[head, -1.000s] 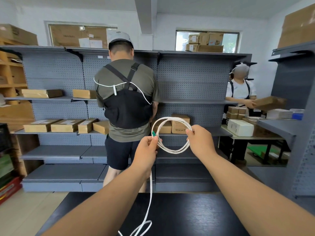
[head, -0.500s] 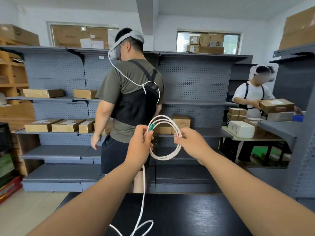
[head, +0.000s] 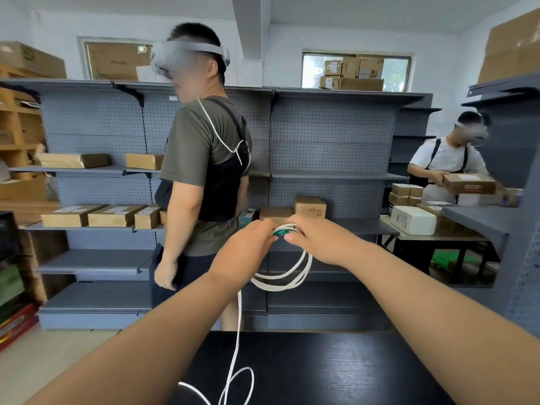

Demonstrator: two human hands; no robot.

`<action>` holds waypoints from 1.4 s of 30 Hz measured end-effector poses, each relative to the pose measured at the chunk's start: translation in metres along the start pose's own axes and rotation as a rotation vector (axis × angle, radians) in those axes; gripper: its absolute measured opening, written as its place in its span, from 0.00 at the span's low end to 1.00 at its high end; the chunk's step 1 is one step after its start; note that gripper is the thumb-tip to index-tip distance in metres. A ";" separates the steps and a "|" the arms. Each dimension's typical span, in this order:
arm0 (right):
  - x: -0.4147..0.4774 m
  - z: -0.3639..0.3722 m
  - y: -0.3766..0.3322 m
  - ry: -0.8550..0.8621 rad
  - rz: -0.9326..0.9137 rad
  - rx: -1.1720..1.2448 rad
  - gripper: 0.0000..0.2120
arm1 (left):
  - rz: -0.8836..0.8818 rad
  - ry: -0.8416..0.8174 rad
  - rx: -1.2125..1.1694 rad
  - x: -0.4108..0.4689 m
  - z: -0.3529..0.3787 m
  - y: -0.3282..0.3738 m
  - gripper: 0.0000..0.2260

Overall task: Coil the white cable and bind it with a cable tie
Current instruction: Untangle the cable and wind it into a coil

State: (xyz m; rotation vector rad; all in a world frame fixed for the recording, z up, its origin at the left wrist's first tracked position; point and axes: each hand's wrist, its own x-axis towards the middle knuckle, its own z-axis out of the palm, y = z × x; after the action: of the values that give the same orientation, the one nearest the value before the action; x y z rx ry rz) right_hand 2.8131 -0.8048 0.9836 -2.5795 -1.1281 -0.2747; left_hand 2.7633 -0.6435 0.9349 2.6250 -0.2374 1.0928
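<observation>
Above the black table (head: 350, 369), the left hand (head: 245, 252) and right hand (head: 318, 244) meet, fingers curled and pinching the top of the white cable (head: 280, 283) coil at its green plug (head: 281, 232). The loops hang below both hands, and a loose tail drops onto the table's near edge. Beyond the table, grey shelving (head: 327, 135) holds closed cardboard boxes (head: 117, 214), their contents unseen.

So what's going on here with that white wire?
A person is winding a white cable into a coil in mid-air. The left hand and right hand meet at the top of the loops and grip them beside a green plug. The rest of the cable runs down to the black table, not yet coiled. Nothing binds the coil yet.
</observation>
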 end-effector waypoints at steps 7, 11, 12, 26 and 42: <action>-0.003 0.012 0.001 -0.032 -0.039 -0.185 0.12 | 0.128 -0.084 0.129 0.001 0.004 -0.003 0.09; -0.001 0.016 0.001 0.013 -0.009 -0.171 0.13 | 0.079 -0.075 0.074 -0.001 0.005 -0.003 0.10; -0.001 0.016 0.001 0.029 0.008 -0.146 0.13 | 0.053 -0.066 0.039 -0.001 0.005 -0.003 0.10; -0.003 0.015 0.016 0.243 0.230 0.220 0.11 | -0.335 -0.024 -0.560 -0.011 0.005 -0.001 0.05; -0.009 0.016 0.007 0.051 -0.003 -0.222 0.14 | 0.027 -0.135 0.155 0.005 -0.002 0.006 0.05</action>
State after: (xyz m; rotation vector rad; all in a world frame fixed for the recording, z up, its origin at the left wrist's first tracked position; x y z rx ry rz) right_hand 2.8130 -0.8096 0.9647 -2.7435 -1.1409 -0.4895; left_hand 2.7640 -0.6487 0.9411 2.8457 -0.2251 0.9795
